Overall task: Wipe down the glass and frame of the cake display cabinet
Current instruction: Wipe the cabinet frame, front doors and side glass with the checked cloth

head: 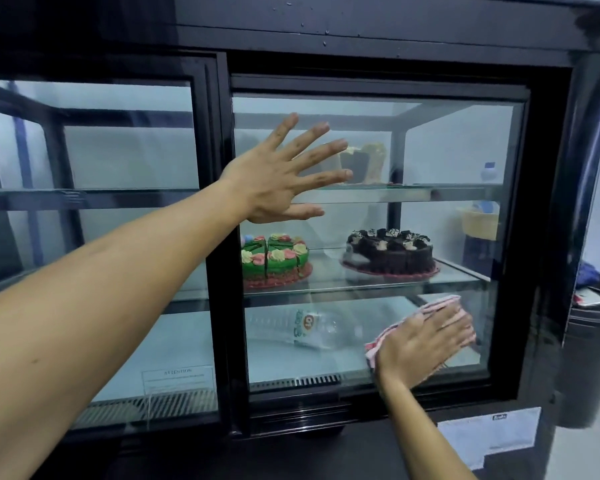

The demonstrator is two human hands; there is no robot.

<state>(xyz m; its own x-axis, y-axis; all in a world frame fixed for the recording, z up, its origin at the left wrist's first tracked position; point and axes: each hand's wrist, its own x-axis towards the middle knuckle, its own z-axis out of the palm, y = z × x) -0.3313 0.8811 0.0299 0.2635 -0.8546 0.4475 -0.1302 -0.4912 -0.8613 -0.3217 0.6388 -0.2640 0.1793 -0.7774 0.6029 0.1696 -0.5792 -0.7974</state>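
Note:
The black-framed cake display cabinet [219, 237] fills the view, with two sliding glass doors. My left hand [281, 174] lies flat with fingers spread on the upper left of the right glass door [447, 157]. My right hand [423, 344] presses a pink-and-white striped cloth [383, 336] against the lower right corner of that same door. Inside are a green decorated cake [274, 259], a chocolate cake [392, 252], a partly cut cake on the top shelf [364, 162] and a plastic bottle lying on the floor [302, 329].
The left glass door [118, 161] shows empty shelves and a paper label low down. A dark round bin [589, 358] with items on its lid stands to the right of the cabinet. A white sticker [485, 434] sits on the cabinet's lower right panel.

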